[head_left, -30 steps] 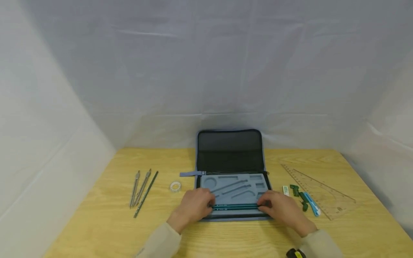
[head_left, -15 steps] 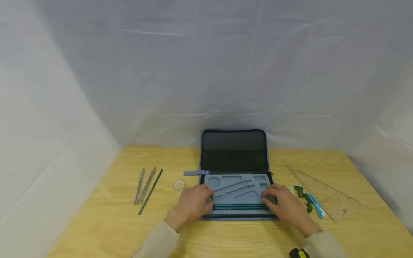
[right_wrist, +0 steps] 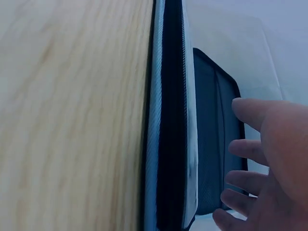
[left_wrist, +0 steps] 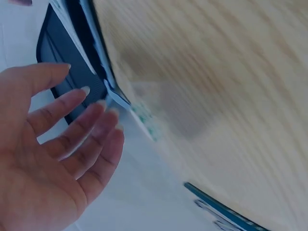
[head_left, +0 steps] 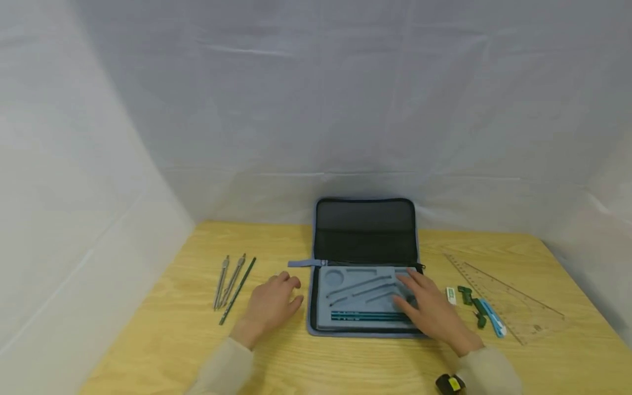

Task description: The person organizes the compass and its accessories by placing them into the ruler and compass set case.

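An unzipped case point(head_left: 365, 230) stands with its lid up and a grey moulded tray point(head_left: 325, 318) in its base. Several dark green pencils point(head_left: 365, 316) lie side by side in the tray's front slot. My left hand point(head_left: 270, 307) is off the case, over the table to its left, fingers relaxed and holding nothing. In the left wrist view, a clear roll with green marks point(left_wrist: 147, 122), seemingly tape, sits beyond the fingertips; the hand covers it in the head view. My right hand point(head_left: 434, 312) hovers over the tray's right side, fingers spread, covering some slots.
Two metal compass-like tools point(head_left: 222, 282) and a loose green pencil point(head_left: 238, 291) lie at the left. At the right are an eraser point(head_left: 451, 296), small green pieces point(head_left: 465, 295), a light-blue cutter point(head_left: 494, 318) and a clear set square point(head_left: 523, 307). A black-and-yellow item point(head_left: 449, 383) lies near the right sleeve.
Both hands have left the ends of the pencils, which stay in the slot. My left hand has moved left off the case; my right hand has spread its fingers above the tray.
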`<state>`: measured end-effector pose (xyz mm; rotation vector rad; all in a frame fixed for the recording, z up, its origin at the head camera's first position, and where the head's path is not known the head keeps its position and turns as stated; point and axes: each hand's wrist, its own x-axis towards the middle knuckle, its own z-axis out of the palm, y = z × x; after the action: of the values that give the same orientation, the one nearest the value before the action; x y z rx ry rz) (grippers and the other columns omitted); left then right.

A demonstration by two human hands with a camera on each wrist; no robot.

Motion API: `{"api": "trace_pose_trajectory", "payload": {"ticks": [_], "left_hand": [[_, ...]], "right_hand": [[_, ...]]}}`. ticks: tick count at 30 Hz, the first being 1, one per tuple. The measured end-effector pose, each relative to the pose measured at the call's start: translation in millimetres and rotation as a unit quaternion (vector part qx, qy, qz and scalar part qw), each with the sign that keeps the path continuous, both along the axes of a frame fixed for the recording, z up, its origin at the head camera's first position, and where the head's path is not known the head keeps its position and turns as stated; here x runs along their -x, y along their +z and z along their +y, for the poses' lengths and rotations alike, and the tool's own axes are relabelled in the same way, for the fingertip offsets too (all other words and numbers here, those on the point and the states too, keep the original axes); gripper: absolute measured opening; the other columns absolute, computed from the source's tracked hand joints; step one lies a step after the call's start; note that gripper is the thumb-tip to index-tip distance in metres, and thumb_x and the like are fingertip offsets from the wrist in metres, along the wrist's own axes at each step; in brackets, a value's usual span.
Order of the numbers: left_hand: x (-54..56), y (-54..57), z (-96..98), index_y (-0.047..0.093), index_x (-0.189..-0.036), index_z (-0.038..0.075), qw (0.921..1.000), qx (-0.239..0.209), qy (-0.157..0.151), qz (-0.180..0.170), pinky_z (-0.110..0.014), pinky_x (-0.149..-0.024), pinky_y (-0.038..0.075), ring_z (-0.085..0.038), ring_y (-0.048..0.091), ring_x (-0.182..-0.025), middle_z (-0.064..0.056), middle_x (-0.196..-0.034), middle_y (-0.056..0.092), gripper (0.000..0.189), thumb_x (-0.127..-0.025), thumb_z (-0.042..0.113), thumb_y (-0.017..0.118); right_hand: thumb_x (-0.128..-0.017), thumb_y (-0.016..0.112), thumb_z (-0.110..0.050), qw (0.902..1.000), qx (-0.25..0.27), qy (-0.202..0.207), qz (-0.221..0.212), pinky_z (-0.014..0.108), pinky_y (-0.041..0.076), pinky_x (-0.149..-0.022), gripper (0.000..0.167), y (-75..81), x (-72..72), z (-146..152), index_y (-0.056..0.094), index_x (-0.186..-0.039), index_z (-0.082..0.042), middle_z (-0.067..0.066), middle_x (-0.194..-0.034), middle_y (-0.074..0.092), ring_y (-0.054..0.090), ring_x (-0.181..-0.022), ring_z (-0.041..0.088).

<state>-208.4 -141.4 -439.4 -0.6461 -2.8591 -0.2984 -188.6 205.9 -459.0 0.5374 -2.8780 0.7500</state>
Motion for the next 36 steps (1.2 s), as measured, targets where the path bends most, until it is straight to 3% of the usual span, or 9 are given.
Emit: {"api": "trace_pose_trajectory", "payload": {"ticks": [7, 12, 22, 27, 32, 36], "left_hand": [[2.4, -3.9, -27.1, 0.064, -0.113, 0.01, 0.9989, -0.009, 0.04, 0.024, -0.042, -0.069, 0.05, -0.027, 0.055, -0.094, -0.007, -0.107, 0.057, 0.03, -0.087, 0.025, 0.068], [-2.3, -3.4, -43.9, 0.063, -0.116, 0.006, 0.9973, -0.015, 0.072, 0.007, -0.048, -0.076, 0.051, -0.032, 0.056, -0.102, -0.01, -0.113, 0.058, 0.034, -0.087, 0.024, 0.066], [-11.0, -4.6, -81.2, 0.057, -0.125, 0.001, 0.9909, -0.021, 0.131, -0.021, -0.05, -0.073, 0.052, -0.038, 0.055, -0.105, -0.019, -0.119, 0.055, 0.043, -0.087, 0.021, 0.063], [-11.8, -6.6, -92.1, 0.056, -0.126, -0.001, 0.9889, -0.034, 0.141, -0.034, -0.048, -0.072, 0.051, -0.036, 0.055, -0.101, -0.019, -0.116, 0.055, 0.043, -0.088, 0.019, 0.06], [-14.0, -6.4, -98.8, 0.059, -0.122, -0.002, 0.9865, -0.024, 0.158, -0.037, -0.045, -0.071, 0.052, -0.035, 0.055, -0.098, -0.019, -0.112, 0.056, 0.041, -0.085, 0.014, 0.064], [-17.1, -7.0, -105.4, 0.065, -0.11, -0.002, 0.9841, -0.01, 0.172, -0.042, -0.044, -0.07, 0.052, -0.033, 0.055, -0.094, -0.018, -0.104, 0.057, 0.031, -0.081, 0.01, 0.069]], "right_hand": [[-0.096, 0.054, -0.043, 0.9996, -0.01, 0.026, -0.007, 0.062, 0.03, -0.101, 0.056, 2.9, 4.6, -11, 0.049, -0.14, -0.008, 0.022, -0.15, 0.03, 0.028, -0.135, 0.043], [-0.095, 0.056, -0.041, 0.9991, -0.007, 0.042, 0.007, 0.061, 0.031, -0.101, 0.054, 1.8, 7.8, -21, 0.051, -0.138, -0.009, 0.02, -0.149, 0.031, 0.03, -0.134, 0.041], [-0.095, 0.059, -0.036, 0.9978, -0.004, 0.067, 0.007, 0.061, 0.032, -0.1, 0.051, 4.4, 12.8, -44, 0.052, -0.137, -0.009, 0.02, -0.149, 0.032, 0.03, -0.134, 0.041], [-0.095, 0.058, -0.038, 0.997, -0.01, 0.077, 0.004, 0.061, 0.03, -0.101, 0.051, 4.4, 15.3, -55, 0.053, -0.137, -0.01, 0.018, -0.15, 0.032, 0.029, -0.135, 0.04], [-0.095, 0.058, -0.037, 0.9954, -0.016, 0.095, -0.003, 0.062, 0.031, -0.1, 0.05, 5.7, 17.8, -66, 0.053, -0.137, -0.011, 0.018, -0.15, 0.032, 0.029, -0.135, 0.04], [-0.095, 0.058, -0.037, 0.9942, -0.019, 0.106, -0.006, 0.061, 0.033, -0.099, 0.05, 5.1, 18.5, -75, 0.053, -0.137, -0.012, 0.017, -0.15, 0.032, 0.03, -0.135, 0.039]]}}
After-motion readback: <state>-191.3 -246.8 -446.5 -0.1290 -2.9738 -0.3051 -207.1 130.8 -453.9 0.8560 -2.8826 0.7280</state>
